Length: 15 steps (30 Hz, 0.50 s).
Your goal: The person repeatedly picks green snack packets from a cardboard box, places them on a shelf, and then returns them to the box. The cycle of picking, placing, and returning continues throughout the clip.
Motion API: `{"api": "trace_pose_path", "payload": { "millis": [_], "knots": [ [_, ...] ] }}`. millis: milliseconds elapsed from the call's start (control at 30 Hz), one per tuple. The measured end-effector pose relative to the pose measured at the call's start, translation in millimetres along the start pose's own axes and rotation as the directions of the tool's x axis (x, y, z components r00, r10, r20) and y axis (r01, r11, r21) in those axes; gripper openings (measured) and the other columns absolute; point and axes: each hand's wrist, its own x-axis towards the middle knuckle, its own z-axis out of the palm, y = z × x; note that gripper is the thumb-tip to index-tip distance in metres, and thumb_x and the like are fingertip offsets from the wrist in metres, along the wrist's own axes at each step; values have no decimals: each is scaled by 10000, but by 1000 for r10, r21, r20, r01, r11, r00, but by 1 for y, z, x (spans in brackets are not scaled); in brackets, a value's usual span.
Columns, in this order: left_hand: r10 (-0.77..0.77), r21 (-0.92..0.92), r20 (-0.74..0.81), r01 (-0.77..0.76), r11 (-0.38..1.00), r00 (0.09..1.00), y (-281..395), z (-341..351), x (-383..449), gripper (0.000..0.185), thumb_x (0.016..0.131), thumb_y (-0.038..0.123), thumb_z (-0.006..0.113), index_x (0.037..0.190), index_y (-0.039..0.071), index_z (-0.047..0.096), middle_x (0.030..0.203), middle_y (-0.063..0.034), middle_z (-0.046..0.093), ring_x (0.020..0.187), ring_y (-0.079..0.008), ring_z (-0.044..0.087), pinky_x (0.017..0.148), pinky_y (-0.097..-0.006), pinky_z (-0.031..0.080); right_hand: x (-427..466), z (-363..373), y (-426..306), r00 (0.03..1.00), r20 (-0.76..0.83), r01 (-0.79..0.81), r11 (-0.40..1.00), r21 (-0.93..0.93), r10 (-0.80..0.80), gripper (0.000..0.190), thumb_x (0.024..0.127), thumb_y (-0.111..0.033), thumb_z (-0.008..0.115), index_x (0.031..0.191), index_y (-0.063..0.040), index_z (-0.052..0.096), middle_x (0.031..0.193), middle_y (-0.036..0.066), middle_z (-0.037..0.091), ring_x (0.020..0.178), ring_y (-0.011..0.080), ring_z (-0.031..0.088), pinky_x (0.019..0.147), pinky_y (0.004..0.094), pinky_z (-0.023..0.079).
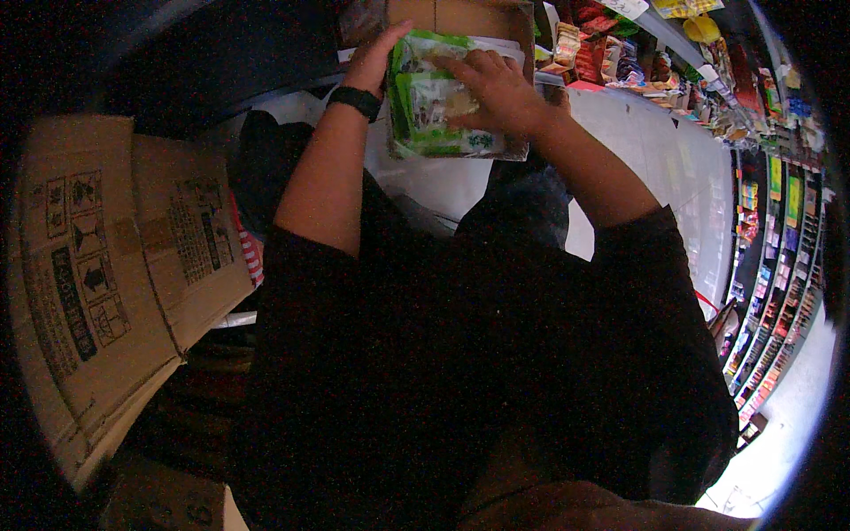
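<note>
In front of me is an open cardboard box (458, 14), tilted towards me. Green-and-clear plastic packets (425, 93) lie in it, with a white edge showing behind them. My left hand (375, 63), with a dark band on its wrist, grips the box's left side, its thumb reaching the packets' upper corner. Most of its fingers are hidden. Spread over the face of the top packet are the fingers of my right hand (498, 93). The packets' contents are too blurred to name.
Large printed cartons (93, 265) stand at my left, with another carton (172, 504) below. Shelves of colourful packaged goods (617, 60) run along the upper right, and more shelving (777, 265) curves down the right. Pale floor (651, 146) lies between.
</note>
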Motion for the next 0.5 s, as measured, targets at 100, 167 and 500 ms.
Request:
{"api": "trace_pose_path", "payload": {
  "millis": [100,167,500],
  "knots": [
    [-109,-63,6,109,992,994,-4,-7,8,407,783,385,652,1017,54,621,970,-46,620,860,-173,597,773,-320,476,-5,-4,-2,994,90,54,997,59,-59,741,690,-470,693,1311,-168,423,1139,184,514,1080,364,492,909,500,387],
    [-77,-122,46,82,989,996,-7,-10,12,398,782,373,657,1016,53,621,971,-44,620,864,-173,597,765,-319,480,-11,-8,-5,992,25,121,981,154,-126,693,701,-368,706,1300,-157,430,1103,178,514,1051,349,501,879,453,419],
    [-13,-70,-67,8,997,998,-19,-15,12,358,854,372,563,1075,93,603,936,3,627,799,-150,598,726,-310,496,-17,-14,-16,987,160,32,999,1,-32,625,737,-337,677,1288,-140,457,1083,153,499,986,338,508,823,433,450]
  ]
}}
